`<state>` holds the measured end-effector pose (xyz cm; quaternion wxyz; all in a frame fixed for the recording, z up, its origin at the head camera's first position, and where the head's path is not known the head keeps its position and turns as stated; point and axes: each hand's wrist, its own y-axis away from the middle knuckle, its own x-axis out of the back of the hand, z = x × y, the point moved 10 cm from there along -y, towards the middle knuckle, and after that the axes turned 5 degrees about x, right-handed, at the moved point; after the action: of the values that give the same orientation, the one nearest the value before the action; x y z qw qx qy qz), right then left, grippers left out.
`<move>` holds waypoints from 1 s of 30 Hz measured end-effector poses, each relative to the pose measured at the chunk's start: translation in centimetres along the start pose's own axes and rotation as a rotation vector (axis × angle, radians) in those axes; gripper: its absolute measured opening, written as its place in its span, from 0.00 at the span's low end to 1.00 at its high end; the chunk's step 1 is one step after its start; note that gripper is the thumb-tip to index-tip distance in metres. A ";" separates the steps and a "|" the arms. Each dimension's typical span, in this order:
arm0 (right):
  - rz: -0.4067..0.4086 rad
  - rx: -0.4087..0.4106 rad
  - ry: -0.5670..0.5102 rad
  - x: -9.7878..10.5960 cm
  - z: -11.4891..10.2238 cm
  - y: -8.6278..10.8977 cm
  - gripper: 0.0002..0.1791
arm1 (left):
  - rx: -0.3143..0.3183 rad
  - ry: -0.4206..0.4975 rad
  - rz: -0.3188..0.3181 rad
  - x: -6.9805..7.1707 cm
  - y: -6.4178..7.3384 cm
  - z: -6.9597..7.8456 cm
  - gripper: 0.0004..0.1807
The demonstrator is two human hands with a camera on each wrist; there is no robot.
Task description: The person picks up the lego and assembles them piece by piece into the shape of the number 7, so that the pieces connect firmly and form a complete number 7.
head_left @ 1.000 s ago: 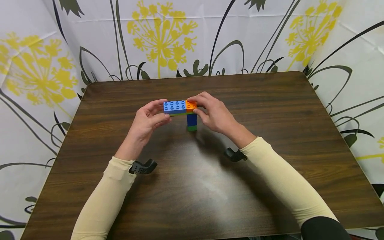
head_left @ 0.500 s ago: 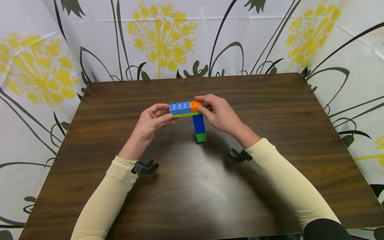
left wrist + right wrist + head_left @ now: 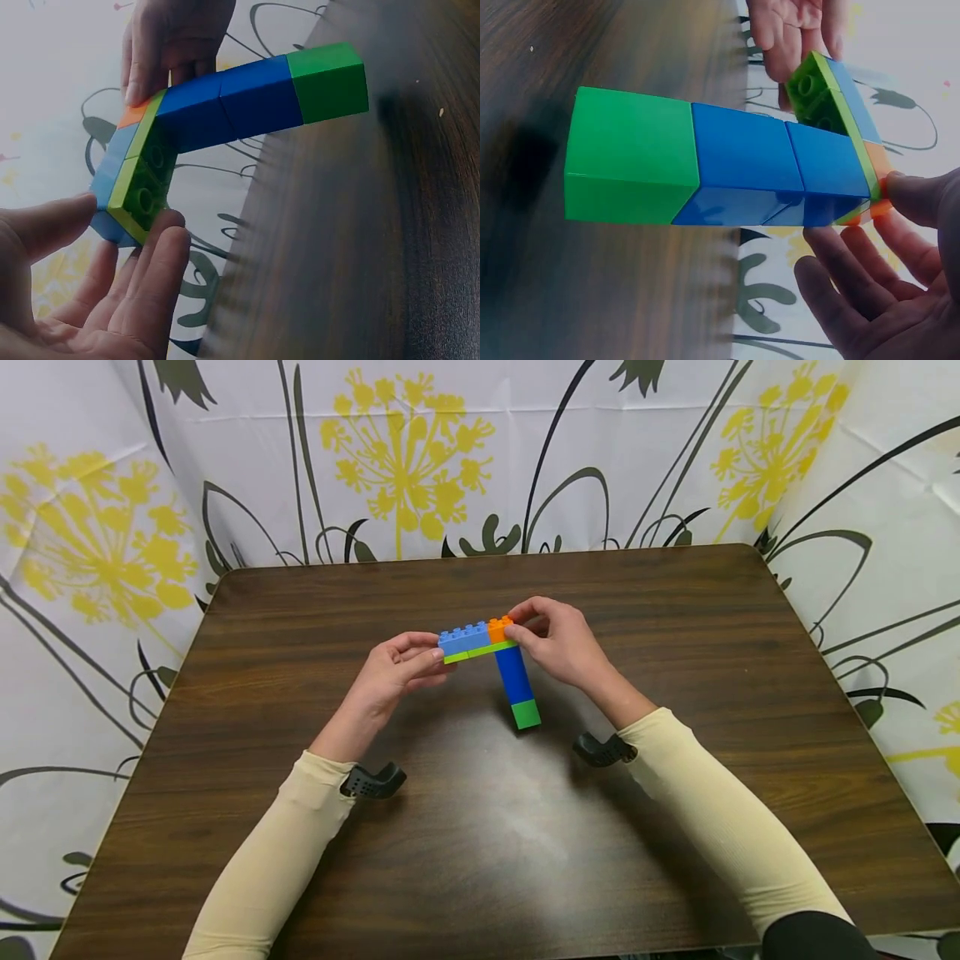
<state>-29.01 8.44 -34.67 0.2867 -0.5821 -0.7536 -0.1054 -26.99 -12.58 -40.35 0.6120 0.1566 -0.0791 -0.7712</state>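
Both hands hold one joined build of toy building bricks in the middle of the head view. Its top bar has a light blue brick and an orange brick over thin lime green pieces. From the orange end a column of two dark blue bricks hangs down, ending in a green brick. My left hand pinches the light blue end between thumb and fingers. My right hand pinches the orange end. The column leans, and its green foot appears raised off the table in the wrist views.
A dark wood-grain table lies under the hands. Behind it and at the sides hangs a white cloth with yellow flowers and dark stems. A black wrist camera juts from the left sleeve, another camera from the right.
Both hands have shifted slightly right with the build. It has tipped, so the column's foot swings toward me and right, and more of the column and lime green edge shows.
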 end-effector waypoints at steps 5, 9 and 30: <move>-0.005 -0.059 -0.012 -0.3 1.0 0.0 0.15 | 0.019 -0.048 0.004 0.1 -0.1 -0.6 0.24; -0.010 -0.075 -0.026 -0.5 1.6 0.1 0.14 | 0.036 -0.069 0.004 0.1 -0.1 -1.2 0.23; -0.101 -0.201 -0.012 -2.7 5.9 0.9 0.18 | 0.137 -0.100 -0.061 -0.4 -0.1 -3.3 0.25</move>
<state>-29.55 9.42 -41.17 0.2164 -0.5700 -0.7693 -0.1913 -25.85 -11.93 -43.42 0.5715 0.1616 -0.1572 -0.7890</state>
